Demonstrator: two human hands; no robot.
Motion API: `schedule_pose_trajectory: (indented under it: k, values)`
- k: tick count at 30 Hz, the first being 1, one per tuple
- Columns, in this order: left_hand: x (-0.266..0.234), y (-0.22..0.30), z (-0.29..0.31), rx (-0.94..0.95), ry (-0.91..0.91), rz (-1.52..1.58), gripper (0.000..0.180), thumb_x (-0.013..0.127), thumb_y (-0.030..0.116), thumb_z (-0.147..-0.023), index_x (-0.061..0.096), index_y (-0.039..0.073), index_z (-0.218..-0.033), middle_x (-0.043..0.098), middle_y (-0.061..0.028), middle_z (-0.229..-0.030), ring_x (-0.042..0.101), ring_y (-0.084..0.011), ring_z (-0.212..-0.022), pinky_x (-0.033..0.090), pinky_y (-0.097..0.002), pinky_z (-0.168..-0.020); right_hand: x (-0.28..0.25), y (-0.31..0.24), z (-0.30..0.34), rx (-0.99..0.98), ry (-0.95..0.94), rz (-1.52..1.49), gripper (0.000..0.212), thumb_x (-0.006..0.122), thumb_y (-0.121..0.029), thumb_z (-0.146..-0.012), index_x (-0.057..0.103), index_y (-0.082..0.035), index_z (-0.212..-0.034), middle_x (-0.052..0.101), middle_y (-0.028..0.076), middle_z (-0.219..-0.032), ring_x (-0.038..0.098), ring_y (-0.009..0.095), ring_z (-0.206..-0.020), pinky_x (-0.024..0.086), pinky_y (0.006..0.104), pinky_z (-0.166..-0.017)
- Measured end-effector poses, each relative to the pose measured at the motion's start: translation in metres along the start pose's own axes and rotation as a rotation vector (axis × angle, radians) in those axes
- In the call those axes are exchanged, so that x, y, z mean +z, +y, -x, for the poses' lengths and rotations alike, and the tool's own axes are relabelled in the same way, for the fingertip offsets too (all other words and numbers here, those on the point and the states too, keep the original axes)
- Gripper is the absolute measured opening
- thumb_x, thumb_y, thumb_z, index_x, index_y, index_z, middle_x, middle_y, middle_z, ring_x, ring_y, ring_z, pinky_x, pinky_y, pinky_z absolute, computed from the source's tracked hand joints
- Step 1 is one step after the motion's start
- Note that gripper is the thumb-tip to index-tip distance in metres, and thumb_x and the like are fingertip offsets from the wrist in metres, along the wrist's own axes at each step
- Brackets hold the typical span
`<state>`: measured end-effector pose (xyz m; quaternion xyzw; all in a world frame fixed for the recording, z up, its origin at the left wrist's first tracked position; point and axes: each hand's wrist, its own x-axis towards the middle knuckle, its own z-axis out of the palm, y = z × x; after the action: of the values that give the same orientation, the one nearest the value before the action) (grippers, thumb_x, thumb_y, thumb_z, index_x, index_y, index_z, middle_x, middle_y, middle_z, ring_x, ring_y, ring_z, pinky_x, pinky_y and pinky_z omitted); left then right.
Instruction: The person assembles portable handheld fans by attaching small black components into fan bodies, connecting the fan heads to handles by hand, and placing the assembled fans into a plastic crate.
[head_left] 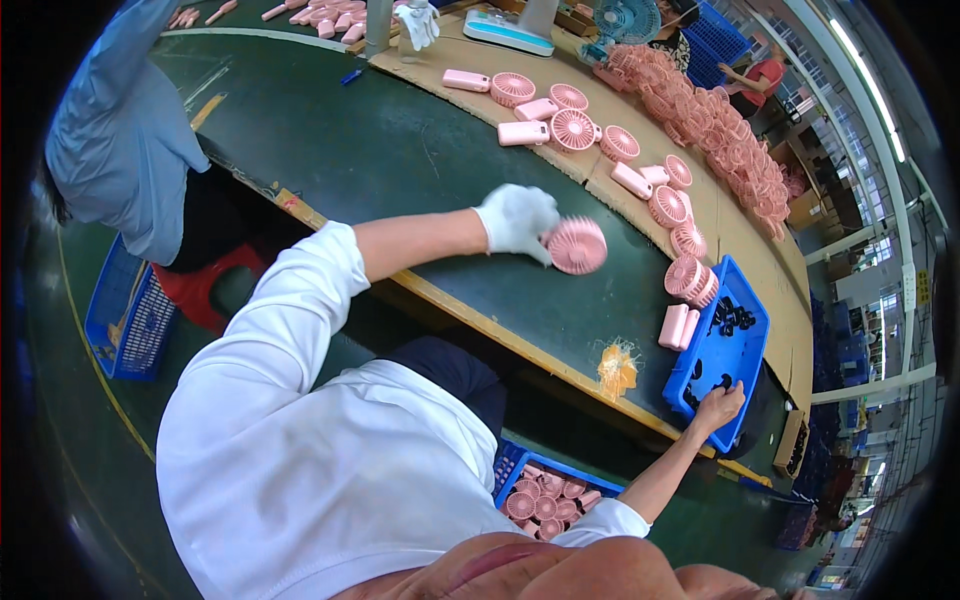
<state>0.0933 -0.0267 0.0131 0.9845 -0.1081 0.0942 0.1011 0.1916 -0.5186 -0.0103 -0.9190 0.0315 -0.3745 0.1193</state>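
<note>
My left hand [518, 220], in a white glove, is closed on a pink handheld fan [577, 246] above the green tabletop; the fan head is blurred by motion. My bare right hand [720, 407] reaches over the near end of a blue plastic tray [748, 345], its fingers curled at a small black part [725, 381]. More black parts [733, 318] lie piled farther inside the tray. Beside the tray's left edge are stacked pink fan heads [690, 281] and two pink handle pieces [679, 327].
Pink fans [573, 130] line the cardboard edge, with a long heap of pink fan grilles [700, 120] behind. A blue crate of pink fans [545, 500] sits below the table. At left, a person in a blue shirt [125, 150] sits on a red stool [210, 290].
</note>
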Motion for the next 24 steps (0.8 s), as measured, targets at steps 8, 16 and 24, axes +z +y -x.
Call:
schedule_pose_trajectory:
  k: [8, 16, 24]
  values:
    - [0.024, 0.061, -0.007, 0.099, 0.097, 0.061, 0.049, 0.068, 0.057, -0.071, 0.064, 0.010, -0.084, 0.062, -0.0074, -0.087, 0.062, -0.0237, -0.086, 0.051, -0.0360, -0.070, -0.002, 0.003, 0.001, -0.083, 0.120, 0.064, 0.034, 0.052, 0.000, -0.077, 0.060, 0.010, -0.108, 0.060, 0.027, -0.098, 0.058, 0.041, -0.095, 0.044, 0.0451, -0.086]
    - [0.011, 0.055, -0.004, 0.028, -0.099, 0.193, 0.047, 0.059, 0.052, -0.082, 0.071, 0.007, -0.082, 0.069, -0.0142, -0.079, 0.068, -0.0310, -0.076, 0.053, -0.0415, -0.067, -0.019, -0.144, 0.024, -0.337, 0.178, -0.305, 0.021, 0.057, 0.004, -0.079, 0.062, 0.005, -0.100, 0.062, 0.019, -0.097, 0.059, 0.035, -0.092, 0.047, 0.0413, -0.082]
    - [0.039, 0.027, -0.017, -0.062, 0.226, 0.471, 0.048, 0.052, 0.048, -0.087, 0.068, 0.007, -0.069, 0.065, -0.0121, -0.065, 0.065, -0.0272, -0.061, 0.050, -0.0387, -0.058, 0.035, -0.253, 0.029, -0.257, 0.084, -0.634, 0.021, 0.055, 0.000, -0.081, 0.063, 0.006, -0.100, 0.062, 0.021, -0.094, 0.061, 0.034, -0.089, 0.048, 0.0393, -0.080]
